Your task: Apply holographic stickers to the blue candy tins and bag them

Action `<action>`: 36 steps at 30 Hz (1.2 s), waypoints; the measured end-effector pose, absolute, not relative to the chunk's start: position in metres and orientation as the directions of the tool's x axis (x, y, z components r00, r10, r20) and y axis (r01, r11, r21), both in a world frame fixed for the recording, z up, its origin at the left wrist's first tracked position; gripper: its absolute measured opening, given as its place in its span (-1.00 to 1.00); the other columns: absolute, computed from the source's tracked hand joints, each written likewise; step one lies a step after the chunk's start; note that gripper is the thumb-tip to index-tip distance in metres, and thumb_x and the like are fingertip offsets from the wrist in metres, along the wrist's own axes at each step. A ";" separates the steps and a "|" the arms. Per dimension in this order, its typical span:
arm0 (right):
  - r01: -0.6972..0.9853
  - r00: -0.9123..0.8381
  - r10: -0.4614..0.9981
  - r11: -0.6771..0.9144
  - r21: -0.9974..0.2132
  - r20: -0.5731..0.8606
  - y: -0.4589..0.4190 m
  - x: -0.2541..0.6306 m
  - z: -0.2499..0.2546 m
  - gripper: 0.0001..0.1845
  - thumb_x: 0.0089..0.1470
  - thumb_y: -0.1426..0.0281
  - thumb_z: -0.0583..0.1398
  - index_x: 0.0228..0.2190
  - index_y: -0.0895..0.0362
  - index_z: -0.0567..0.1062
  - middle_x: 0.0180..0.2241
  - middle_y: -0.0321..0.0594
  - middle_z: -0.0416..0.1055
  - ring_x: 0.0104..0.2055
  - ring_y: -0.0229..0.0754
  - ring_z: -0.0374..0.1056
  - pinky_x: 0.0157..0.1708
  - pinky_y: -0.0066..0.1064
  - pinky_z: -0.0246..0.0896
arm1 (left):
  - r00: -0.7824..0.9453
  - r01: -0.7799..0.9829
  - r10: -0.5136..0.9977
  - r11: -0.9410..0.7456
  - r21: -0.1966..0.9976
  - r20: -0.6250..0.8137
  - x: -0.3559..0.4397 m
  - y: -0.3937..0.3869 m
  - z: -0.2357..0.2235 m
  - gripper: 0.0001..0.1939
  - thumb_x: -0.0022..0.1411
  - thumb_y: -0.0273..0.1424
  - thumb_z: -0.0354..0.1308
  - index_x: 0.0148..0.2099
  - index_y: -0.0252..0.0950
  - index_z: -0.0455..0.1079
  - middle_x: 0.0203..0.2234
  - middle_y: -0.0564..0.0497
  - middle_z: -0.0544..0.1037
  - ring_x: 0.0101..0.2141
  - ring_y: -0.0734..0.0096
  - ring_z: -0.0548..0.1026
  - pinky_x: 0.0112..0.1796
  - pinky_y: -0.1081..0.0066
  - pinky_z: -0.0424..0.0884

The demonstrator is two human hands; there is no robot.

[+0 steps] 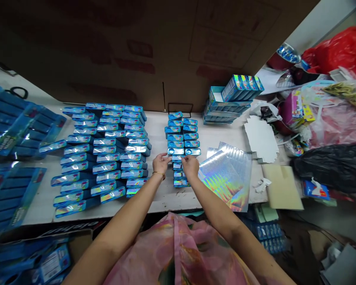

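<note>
In the middle of the white table stand two short columns of small blue boxes (175, 137), shiny ends up. Both hands meet over one small box (177, 158) in the left column. My left hand (159, 163), with a bracelet at the wrist, has its thumb and fingertips closed together at the box's left end. Pinched fingers of my right hand (190, 165) touch the right end of the same box. Anything thin between the fingertips is too small to make out. Shiny rainbow-silver sheets (225, 174) lie just right of my right hand.
Left stand several rows of similar blue boxes (106, 149). A large brown carton (166, 51) walls off the back. Stacked blue display trays (222, 105) hold boxes at the back right. White card pieces (261, 138), a cream pad (283, 186) and a black bag (332, 166) lie rightward.
</note>
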State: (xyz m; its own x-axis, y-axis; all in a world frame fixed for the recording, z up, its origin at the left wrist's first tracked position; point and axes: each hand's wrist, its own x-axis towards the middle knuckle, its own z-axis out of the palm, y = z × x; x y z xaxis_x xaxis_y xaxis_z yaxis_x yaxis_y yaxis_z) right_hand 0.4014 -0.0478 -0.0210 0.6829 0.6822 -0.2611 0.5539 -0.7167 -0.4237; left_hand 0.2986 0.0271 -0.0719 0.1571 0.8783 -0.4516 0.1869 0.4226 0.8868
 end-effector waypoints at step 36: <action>0.917 0.053 0.996 -0.076 -0.391 -0.069 -0.140 0.540 -0.034 -0.87 0.06 0.41 0.09 -0.43 0.13 0.45 -0.41 -0.25 0.41 -0.29 -0.24 0.26 -0.27 -0.41 0.05 | 0.785 0.571 0.581 -0.548 0.611 -0.214 0.380 -0.072 -0.014 -0.74 0.11 -0.35 -0.01 -0.19 -0.32 0.40 -0.30 -0.12 0.50 -0.22 0.24 0.39 -0.17 0.28 0.24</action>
